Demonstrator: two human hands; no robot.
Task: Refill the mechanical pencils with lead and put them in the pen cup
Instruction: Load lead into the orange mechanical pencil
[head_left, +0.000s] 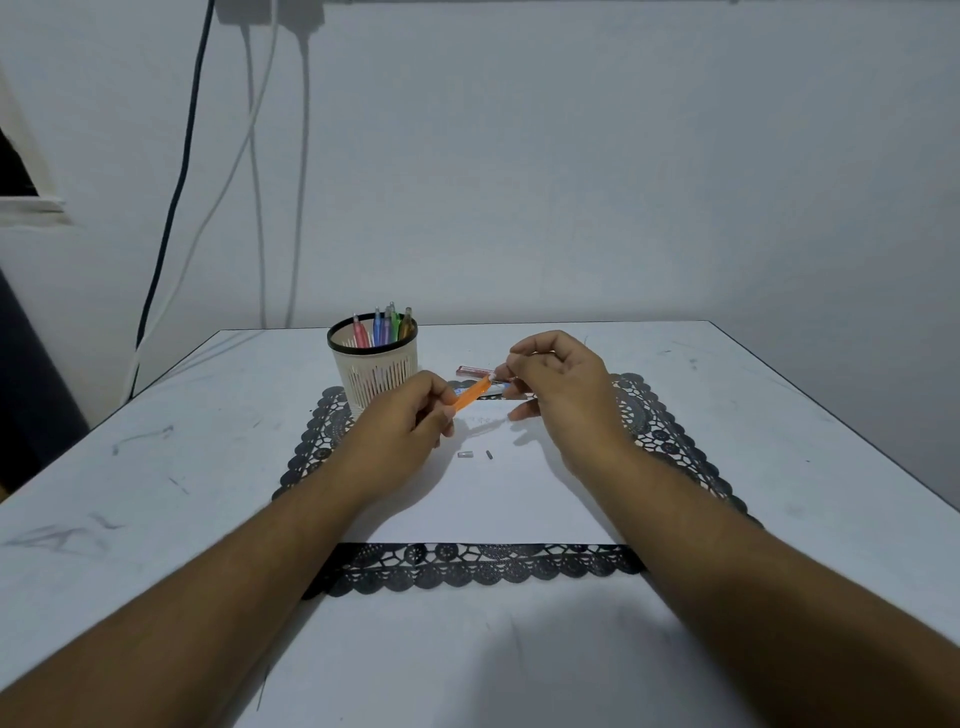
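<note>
A person refills an orange mechanical pencil (471, 393) over a sheet of white paper (498, 488).

The left hand (410, 415) curls its fingers around the pencil's lower barrel above the paper's far edge; the right hand (553, 376) pinches thumb and fingertips at its raised open end. The pen cup (373, 364) stands just left of the paper, already holding pencils. Best to keep the barrel tilted and steady, feeding lead straight without bending it.

translucent plastic orange pencil (471, 394), black lace mat (483, 566)

A head-worn camera looks forward and down, close over the table (727, 415).
</note>
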